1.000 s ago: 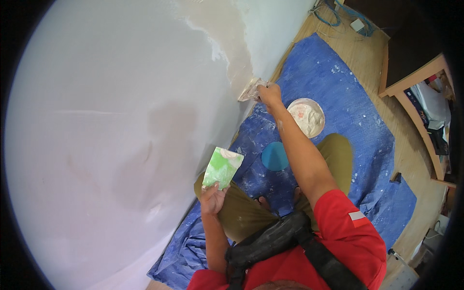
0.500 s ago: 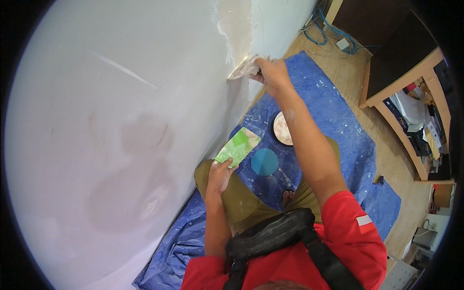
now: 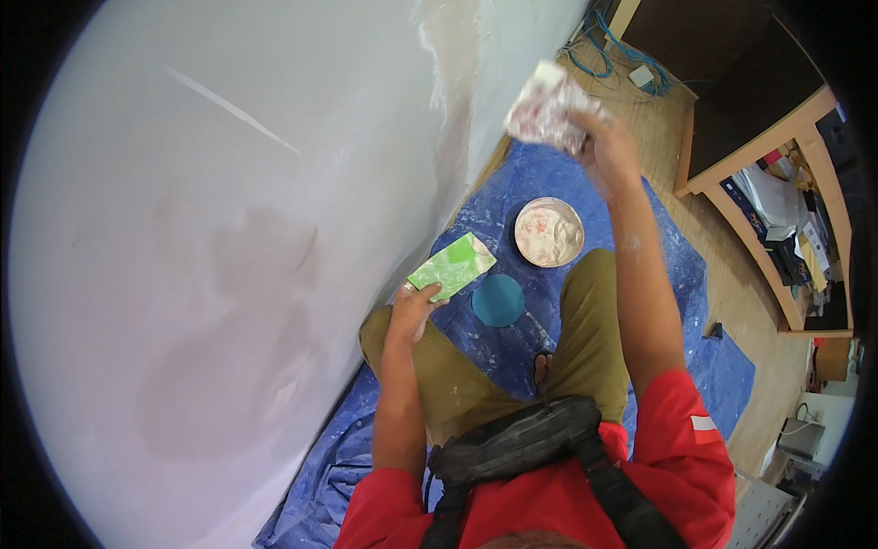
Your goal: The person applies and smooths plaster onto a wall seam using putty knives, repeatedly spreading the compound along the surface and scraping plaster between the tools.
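In my right hand [image 3: 607, 157] is a flat spreader [image 3: 545, 112] smeared all over with whitish putty, reddish in spots. It is raised at the far right of the wall corner, apart from the wall [image 3: 302, 101]. My left hand [image 3: 413, 313] grips a green rectangular plate [image 3: 454, 265] by its near end, thumb on top; whitish residue coats its far edge. Between the hands, a round tub [image 3: 581, 240] of whitish putty [image 3: 546, 229] stands on the floor covering. Near the green plate lies a round teal lid [image 3: 498, 300]. A damp-looking putty strip [image 3: 457, 119] runs up the wall corner.
A stained blue tarp [image 3: 679, 261] covers the floor around my legs. At the right stands a wooden shelf unit [image 3: 759, 265] with papers and folders. Blue cables [image 3: 599, 59] and a small white box [image 3: 640, 77] lie on the wood floor at the back.
My right hand has drawn the putty-covered spreader off the wall corner, rightward and up, uncovering the tub. My left hand and the green plate have hardly moved.
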### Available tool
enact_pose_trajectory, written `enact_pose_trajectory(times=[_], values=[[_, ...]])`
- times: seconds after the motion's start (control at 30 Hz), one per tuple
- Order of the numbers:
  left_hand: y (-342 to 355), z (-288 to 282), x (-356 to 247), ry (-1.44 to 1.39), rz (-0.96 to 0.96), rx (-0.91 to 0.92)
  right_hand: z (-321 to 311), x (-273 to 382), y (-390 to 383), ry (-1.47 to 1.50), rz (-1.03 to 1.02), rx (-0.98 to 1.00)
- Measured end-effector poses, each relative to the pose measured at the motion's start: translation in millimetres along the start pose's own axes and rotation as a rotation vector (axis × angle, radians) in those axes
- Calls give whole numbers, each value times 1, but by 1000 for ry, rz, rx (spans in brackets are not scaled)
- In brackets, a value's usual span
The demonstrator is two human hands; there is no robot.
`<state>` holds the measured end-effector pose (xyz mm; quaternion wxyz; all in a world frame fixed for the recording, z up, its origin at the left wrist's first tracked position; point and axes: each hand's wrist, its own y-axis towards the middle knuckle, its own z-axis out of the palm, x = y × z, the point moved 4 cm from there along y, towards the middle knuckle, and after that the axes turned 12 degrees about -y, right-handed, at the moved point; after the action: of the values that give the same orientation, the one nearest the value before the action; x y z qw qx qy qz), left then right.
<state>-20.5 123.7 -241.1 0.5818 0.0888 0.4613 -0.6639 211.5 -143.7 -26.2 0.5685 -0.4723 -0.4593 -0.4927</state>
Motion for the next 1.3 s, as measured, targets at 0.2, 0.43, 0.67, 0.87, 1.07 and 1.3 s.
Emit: enact_pose_trajectory(times=[0.2, 0.43, 0.67, 0.87, 1.07, 1.3], values=[[5, -5, 2, -185, -11, 33, -43, -153, -46, -232, 138, -34], [18, 0, -2, -300, -13, 103, -19, -214, -95, -192, 106, -84], [20, 14, 0, -252, 37, 77, -33, -212, -104, -156, 205, -153], [23, 19, 3, -84, 145, 28, -12, -207, -129, 195, 409, -77], [26, 23, 5, 14, 170, -12, 2, -206, -133, 358, 473, -74], [29, 22, 9, 169, 199, 41, 11, -208, -130, 356, 535, -67]])
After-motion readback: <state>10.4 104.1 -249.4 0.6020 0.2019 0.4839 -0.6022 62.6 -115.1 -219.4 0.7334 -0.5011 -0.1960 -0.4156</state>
